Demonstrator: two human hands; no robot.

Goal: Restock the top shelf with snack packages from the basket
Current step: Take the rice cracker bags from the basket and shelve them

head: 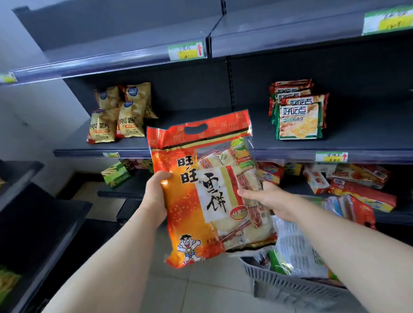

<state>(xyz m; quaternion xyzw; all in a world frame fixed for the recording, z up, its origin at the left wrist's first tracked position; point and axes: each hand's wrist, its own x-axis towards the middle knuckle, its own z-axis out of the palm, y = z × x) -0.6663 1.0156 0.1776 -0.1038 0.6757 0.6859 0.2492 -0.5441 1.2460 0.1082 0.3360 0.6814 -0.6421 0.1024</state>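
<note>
Above the grey slotted plastic basket (279, 279) on the pale tiled floor, up comes a big orange-and-red foil bag of rice crackers (202, 192), held upright in mid-air with its cut-out handle at the top! The left hand (156, 195) grips the bag's left edge, thumb on the front and fingers wrapped behind. The right hand (262, 199) clamps the right edge, fingers lying across the clear window where the pale round crackers show. The bag hangs just above the basket and a little to its left, clear of every shelf. Down in the basket, more crinkled snack packs (293, 242) lie piled, white and green among them. High above the basket runs the dark grey metal top shelf (123, 57), a green-and-yellow price label (186, 51) on its front lip. Between that shelf and the basket, on the middle shelf, stand yellow potato-chip bags (117, 118) off to the left and green-edged biscuit packs (296, 113) straight overhead.
</note>
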